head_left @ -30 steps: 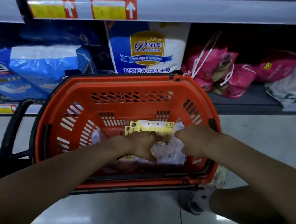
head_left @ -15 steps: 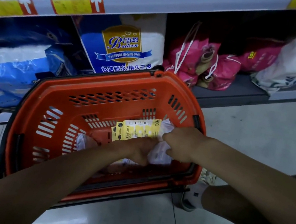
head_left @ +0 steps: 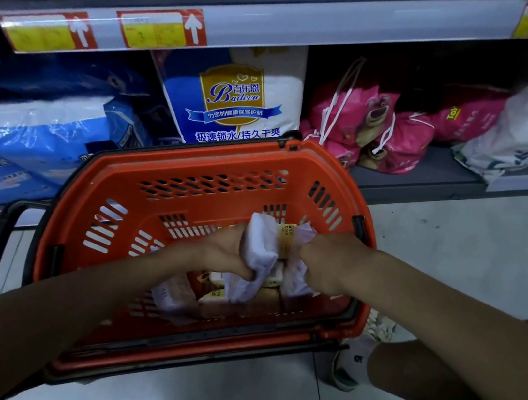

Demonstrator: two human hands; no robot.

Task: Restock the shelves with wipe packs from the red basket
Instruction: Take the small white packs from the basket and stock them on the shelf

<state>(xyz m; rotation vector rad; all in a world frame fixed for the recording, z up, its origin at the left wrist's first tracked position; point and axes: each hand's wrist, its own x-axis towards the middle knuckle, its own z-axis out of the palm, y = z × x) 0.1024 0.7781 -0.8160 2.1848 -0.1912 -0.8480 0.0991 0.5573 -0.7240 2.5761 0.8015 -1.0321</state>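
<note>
The left hand point(head_left: 227, 253) has its fingers curled round the left end of a bundle of wipe packs point(head_left: 260, 249), and the thumb side is pressed into the soft white wrap. The bundle lies crosswise between the two hands, with its long axis running left to right and a yellow band point(head_left: 285, 240) round its middle. The right hand point(head_left: 331, 264) is clamped on the right end, so each hand carries one end. The bundle hangs inside the red basket point(head_left: 192, 163), right of centre and above the loose packs point(head_left: 175, 292) on the bottom. The shelf point(head_left: 439, 164) lies beyond the basket's far rim, so the next move is probably up and forward over that rim, keeping the bundle crosswise.
</note>
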